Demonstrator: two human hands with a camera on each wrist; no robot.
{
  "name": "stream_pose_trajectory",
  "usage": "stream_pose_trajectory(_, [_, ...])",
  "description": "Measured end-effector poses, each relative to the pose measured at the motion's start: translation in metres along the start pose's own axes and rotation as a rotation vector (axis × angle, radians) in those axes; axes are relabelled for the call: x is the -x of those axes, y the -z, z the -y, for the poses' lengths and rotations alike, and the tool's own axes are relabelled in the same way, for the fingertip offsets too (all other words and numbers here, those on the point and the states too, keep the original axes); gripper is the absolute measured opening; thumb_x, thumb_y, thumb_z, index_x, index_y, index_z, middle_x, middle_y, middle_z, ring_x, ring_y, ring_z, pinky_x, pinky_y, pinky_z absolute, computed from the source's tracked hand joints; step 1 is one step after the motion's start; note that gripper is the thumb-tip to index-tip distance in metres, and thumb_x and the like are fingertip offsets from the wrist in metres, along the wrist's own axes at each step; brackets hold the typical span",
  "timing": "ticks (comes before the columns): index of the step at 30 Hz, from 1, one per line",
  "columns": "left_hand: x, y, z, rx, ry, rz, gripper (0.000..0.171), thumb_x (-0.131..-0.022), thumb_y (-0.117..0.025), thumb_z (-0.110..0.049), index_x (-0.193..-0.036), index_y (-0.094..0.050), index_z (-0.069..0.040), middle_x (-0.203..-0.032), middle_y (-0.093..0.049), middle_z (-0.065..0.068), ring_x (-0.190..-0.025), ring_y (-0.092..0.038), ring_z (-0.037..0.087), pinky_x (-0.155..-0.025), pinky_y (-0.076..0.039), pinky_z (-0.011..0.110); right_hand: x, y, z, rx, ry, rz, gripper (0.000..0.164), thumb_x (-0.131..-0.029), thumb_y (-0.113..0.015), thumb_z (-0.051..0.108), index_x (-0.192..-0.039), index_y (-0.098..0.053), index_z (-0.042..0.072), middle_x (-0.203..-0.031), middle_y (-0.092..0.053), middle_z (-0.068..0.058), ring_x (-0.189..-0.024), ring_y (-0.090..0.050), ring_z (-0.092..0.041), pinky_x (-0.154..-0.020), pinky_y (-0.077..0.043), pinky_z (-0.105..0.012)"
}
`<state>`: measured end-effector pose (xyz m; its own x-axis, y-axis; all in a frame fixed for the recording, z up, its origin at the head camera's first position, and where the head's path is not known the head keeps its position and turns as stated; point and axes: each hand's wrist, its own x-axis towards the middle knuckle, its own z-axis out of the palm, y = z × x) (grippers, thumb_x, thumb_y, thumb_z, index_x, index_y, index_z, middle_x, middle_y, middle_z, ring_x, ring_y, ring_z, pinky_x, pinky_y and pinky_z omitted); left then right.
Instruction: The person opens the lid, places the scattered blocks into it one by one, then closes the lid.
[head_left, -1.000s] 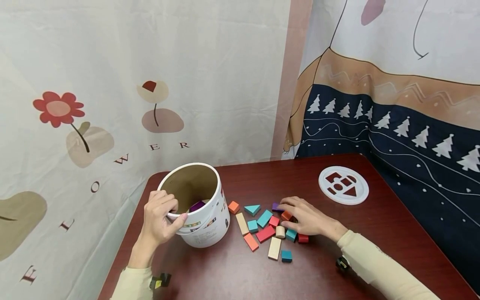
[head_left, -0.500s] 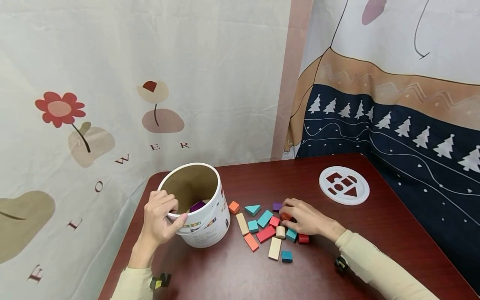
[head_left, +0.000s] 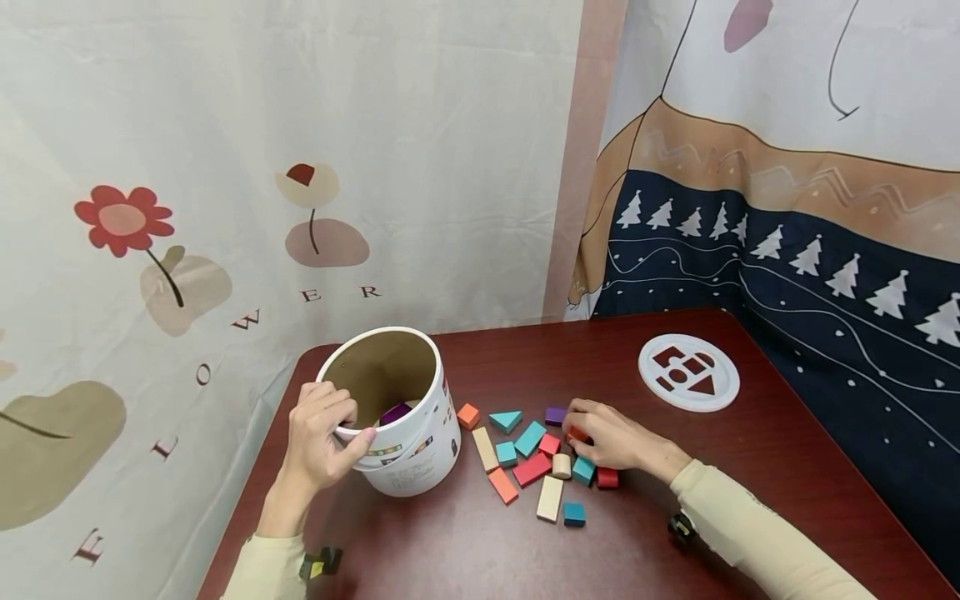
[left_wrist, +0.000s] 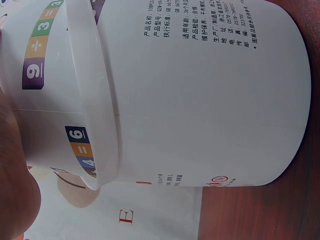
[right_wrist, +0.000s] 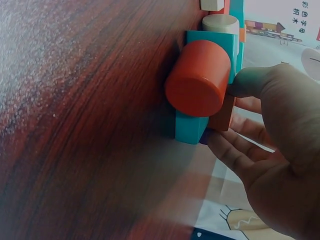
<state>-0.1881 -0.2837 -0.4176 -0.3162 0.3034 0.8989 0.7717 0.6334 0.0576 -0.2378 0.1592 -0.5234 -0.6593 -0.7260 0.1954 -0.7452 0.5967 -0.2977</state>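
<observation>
My left hand (head_left: pixel 318 433) grips the near left rim of a white bucket (head_left: pixel 420 458), thumb outside and fingers over the edge. A purple block (head_left: pixel 393 413) shows inside it. In the left wrist view, the bucket's printed wall (left_wrist: pixel 200 100) fills most of the frame, with its plastic handle (left_wrist: pixel 95 95) against it. At the right of a loose group of blocks, my right hand (head_left: pixel 615 437) pinches an orange block (right_wrist: pixel 222 116) between thumb and fingers. A red cylinder (right_wrist: pixel 197 79) lies close by, as do teal blocks (right_wrist: pixel 189 129). The hand partly hides the orange block.
Several wooden blocks, among them a teal triangle (head_left: pixel 506 421), a red rectangular block (head_left: pixel 532 469), a plain wooden block (head_left: pixel 550 498) and a purple block (head_left: pixel 555 416), lie between bucket and right hand. A white lid (head_left: pixel 688 398) with shaped cutouts lies on the dark red table (head_left: pixel 750 517).
My right hand's fingers have drawn in around the orange block, leaving the purple block beside them more exposed. The left hand and bucket have stayed in place.
</observation>
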Motion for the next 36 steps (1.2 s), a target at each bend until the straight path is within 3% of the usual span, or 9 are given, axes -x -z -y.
stream_pose_trajectory(7, [-0.001, 0.000, 0.000, 0.001, -0.005, -0.009, 0.037, -0.073, -0.059, -0.035, -0.055, -0.036, -0.013, -0.054, -0.028, -0.005, -0.056, -0.026, 0.015, -0.063, -0.026, 0.041, 0.000, 0.004, -0.001, -0.013, -0.013, 0.003, 0.012, -0.091, -0.072, 0.018, -0.102, -0.076, 0.015, -0.099, -0.060, 0.003, -0.079, -0.055, -0.006, -0.067, -0.053, -0.022])
stream_pose_trajectory(17, [0.000, 0.000, 0.000, 0.005, -0.008, -0.007, 0.038, -0.074, -0.060, -0.036, -0.055, -0.036, -0.013, -0.055, -0.028, -0.006, -0.058, -0.025, 0.014, -0.063, -0.026, 0.040, -0.007, 0.028, 0.002, -0.043, -0.038, -0.024, 0.014, -0.091, -0.073, 0.018, -0.103, -0.076, 0.012, -0.101, -0.060, 0.004, -0.083, -0.057, -0.006, -0.073, -0.057, -0.023])
stream_pose_trajectory(36, [0.002, 0.000, 0.001, -0.001, -0.002, -0.006, 0.039, -0.077, -0.059, -0.038, -0.055, -0.038, -0.012, -0.055, -0.029, -0.005, -0.058, -0.027, 0.015, -0.063, -0.026, 0.040, -0.055, 0.072, 0.024, -0.062, 0.092, -0.182, 0.012, -0.088, -0.075, 0.012, -0.100, -0.073, 0.012, -0.099, -0.060, 0.001, -0.078, -0.057, -0.008, -0.067, -0.055, -0.021])
